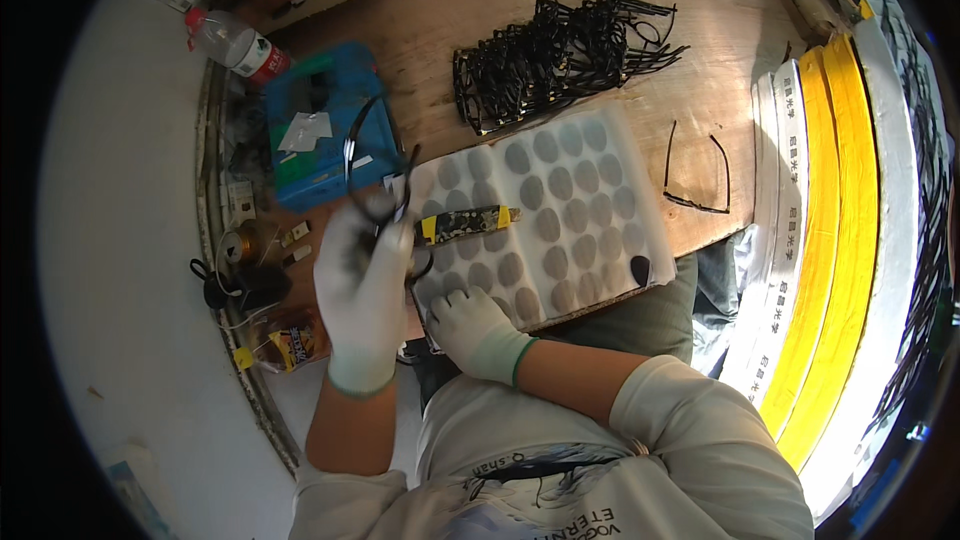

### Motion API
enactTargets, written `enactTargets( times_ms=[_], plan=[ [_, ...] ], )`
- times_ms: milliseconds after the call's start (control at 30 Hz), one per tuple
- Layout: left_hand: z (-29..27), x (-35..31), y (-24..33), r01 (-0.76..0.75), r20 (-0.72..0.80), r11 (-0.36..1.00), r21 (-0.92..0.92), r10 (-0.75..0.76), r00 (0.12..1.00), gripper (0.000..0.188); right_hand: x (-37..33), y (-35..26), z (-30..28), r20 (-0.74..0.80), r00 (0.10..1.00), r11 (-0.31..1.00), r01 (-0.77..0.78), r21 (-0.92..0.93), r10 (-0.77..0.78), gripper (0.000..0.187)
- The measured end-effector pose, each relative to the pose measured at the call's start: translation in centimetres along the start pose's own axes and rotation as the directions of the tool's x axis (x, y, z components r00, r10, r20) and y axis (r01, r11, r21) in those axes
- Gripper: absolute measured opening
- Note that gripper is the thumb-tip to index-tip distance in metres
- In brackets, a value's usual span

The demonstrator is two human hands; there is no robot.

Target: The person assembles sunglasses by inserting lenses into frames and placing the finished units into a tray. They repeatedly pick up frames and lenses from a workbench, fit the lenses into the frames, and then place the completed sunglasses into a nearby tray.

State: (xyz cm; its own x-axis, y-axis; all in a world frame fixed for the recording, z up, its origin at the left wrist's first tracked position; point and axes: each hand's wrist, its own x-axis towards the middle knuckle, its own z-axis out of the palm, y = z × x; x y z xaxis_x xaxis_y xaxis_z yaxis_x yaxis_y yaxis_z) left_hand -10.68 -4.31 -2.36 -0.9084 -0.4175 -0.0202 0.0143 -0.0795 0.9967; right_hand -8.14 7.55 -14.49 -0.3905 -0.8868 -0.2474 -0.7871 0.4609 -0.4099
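Observation:
My left hand (362,285), in a white glove, is raised at the left of a tray of lenses and closed on a black eyeglass frame (349,152). The frame's temples point up, and both are blurred. Rows of grey oval lenses (586,176) lie in the tray (645,155) in translucent packing. My right hand (478,335), also gloved, rests on the tray's near left corner, its fingers slightly spread; the fingertips are partly hidden. Between the hands and the far lenses lies a short dark speckled tool with yellow tape (468,224). One darker lens (640,270) sits at the near right corner.
A heap of black eyeglass frames (545,65) lies beyond the tray; a single frame (698,180) lies to its right. A blue box (335,120), a plastic bottle (235,45) and a snack packet (290,338) stand at left. Yellow-and-white stacks (820,230) line the right.

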Motion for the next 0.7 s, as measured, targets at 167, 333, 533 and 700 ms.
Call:
enactTargets(
  times_ms=[167,333,533,700],
  plan=[
    [-6.5,-8.2,0.3,-0.124,0.049,0.954,0.272,0.115,0.992,0.024,-0.3,-0.8,0.4,-0.064,0.996,0.996,-0.057,0.063,0.061,0.028],
    [-6.7,-11.3,0.9,-0.131,-0.057,0.989,0.069,0.135,0.989,0.024,-4.1,-0.8,0.0,-0.198,0.980,0.940,0.082,0.331,-0.015,0.028],
    [-5.8,-14.4,-2.2,-0.314,0.398,0.775,0.548,0.088,0.913,0.024,-14.3,-4.2,-6.6,-0.641,0.736,0.743,0.300,0.598,0.218,0.026],
    [-1.8,-14.8,-1.2,-0.150,0.524,0.914,0.377,-0.076,0.848,0.021,-15.9,-4.5,-7.0,-0.615,0.618,0.693,0.153,0.705,0.490,0.023]
  ],
)
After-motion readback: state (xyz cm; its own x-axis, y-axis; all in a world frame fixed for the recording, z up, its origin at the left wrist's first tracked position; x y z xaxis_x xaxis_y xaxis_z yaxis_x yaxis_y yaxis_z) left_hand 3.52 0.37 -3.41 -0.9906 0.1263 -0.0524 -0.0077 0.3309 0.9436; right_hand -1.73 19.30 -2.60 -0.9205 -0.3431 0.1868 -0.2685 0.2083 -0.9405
